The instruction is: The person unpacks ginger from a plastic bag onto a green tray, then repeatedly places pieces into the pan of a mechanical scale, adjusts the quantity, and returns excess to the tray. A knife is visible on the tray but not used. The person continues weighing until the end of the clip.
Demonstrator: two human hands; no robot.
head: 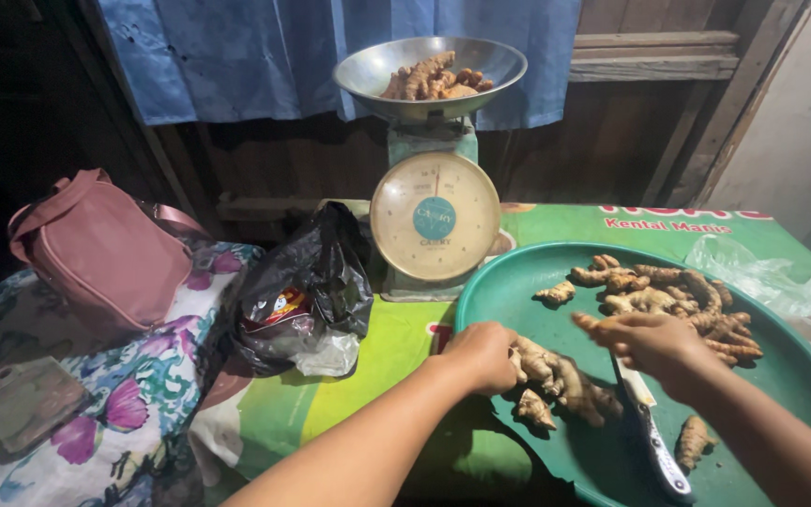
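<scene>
Tray serves as the landmark: a round, smooth green plastic one, cut off at the lower right edge of the view. Part of its floor is hidden by the forearms. On its near left part a knobbly, tan turmeric rhizome is lain, its long axis running from upper left to lower right, its left end hidden under the left hand. That hand is closed in a loose fist upon the root; how the fingertips sit cannot be made out. The right hand is held just right of the root, palm down, fingers curled around the handle of a knife, whose pale blade and dark grip are pointed toward the tray's near rim; the upper end is covered by the hand. A heap of rhizomes is piled on the tray's far side. Behind the tray a dial scale is stood, its dented metal pan loaded with more roots. Left of the tray a crumpled black plastic bag and a pink leather handbag are seen.
</scene>
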